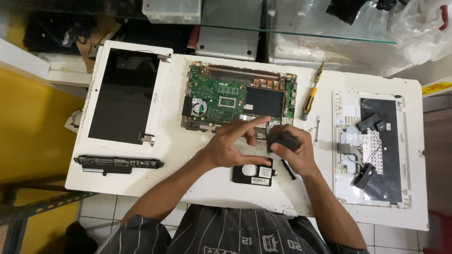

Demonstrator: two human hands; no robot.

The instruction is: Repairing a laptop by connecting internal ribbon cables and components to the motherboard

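Note:
A green laptop mainboard (221,96) with a fan lies at the middle of the white table (197,188). My right hand (294,153) grips a small dark block-shaped part (281,140) just below the board's near right corner. My left hand (233,143) hovers beside it, fingers spread, the index finger stretched toward the board's near edge and the dark part. Under both hands lies a black flat drive (254,175) with a white label. A short black strip (288,169) rests to the right of the drive.
A white-framed laptop screen (123,96) lies at the left, a long black battery (117,162) below it. A yellow-handled screwdriver (310,96) and a thin metal bar (317,129) lie right of the board. The white keyboard shell (372,146) with speakers sits at the far right.

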